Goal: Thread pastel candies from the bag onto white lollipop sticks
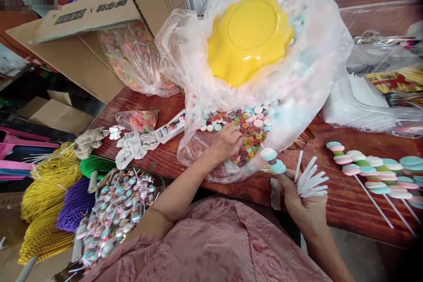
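My left hand (227, 142) reaches into the open mouth of a large clear plastic bag (172, 42), its fingers curled down onto gummy rings (253, 136) of mixed colours. What its fingertips pinch, if anything, is hidden. Behind them lie pink, white and blue marshmallow discs (259, 116). My right hand (306, 211) is closed around a bundle of white sticks (312, 178). Between its thumb and finger it also grips a candy skewer (272, 161) with a few blue and white pieces threaded on. Right of that hand, several filled skewers (373, 169) lie on the red-brown table (333, 202).
A yellow wavy-edged bowl (249, 37) lies upside down on the bag. At the left stands a cardboard box (99, 66) with bagged gummies. Wrapped candies (112, 216) fill a container below, beside gold cords (46, 202). Bagged white sticks (357, 101) lie at the right.
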Available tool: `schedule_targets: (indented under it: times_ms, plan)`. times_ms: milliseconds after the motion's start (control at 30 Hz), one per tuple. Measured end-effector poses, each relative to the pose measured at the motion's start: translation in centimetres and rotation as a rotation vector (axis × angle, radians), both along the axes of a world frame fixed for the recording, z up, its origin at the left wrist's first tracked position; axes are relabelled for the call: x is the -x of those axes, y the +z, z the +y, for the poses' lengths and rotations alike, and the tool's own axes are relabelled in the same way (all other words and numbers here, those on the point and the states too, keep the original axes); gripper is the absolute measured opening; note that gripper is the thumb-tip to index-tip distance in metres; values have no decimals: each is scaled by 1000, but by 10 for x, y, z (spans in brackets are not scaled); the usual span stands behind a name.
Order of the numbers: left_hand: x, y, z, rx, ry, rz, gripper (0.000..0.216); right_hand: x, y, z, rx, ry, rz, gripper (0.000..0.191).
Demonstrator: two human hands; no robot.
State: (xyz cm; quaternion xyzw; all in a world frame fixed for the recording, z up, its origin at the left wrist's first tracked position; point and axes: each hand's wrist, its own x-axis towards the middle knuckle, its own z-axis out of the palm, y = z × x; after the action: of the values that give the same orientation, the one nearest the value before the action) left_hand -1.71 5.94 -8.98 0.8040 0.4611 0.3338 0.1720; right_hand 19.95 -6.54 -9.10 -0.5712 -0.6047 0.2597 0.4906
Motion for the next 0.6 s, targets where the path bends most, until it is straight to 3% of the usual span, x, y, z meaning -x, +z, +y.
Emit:
schedule_targets:
  times_ms: [67, 133, 200, 300, 400, 600]
  plan:
    - [-1, 6, -5, 127, 20, -271, 19, 3, 3, 1, -12, 6, 2, 16]
    - [-1, 17, -12, 372, 68, -627, 19, 7, 8, 2, -2, 16, -5, 16]
    - [2, 30, -19, 637, 58, -932, 33, 11, 12, 3, 23, 58, -16, 19]
    - [10, 44, -31, 877, 16, -1153, 45, 20, 15, 3, 37, 142, -54, 20]
    - [18, 45, -41, 896, 52, -1242, 39, 30, 15, 3, -8, 193, -103, 17]
    - [20, 26, -49, 744, 80, -1262, 37, 39, 19, 4, -108, 246, -170, 19]
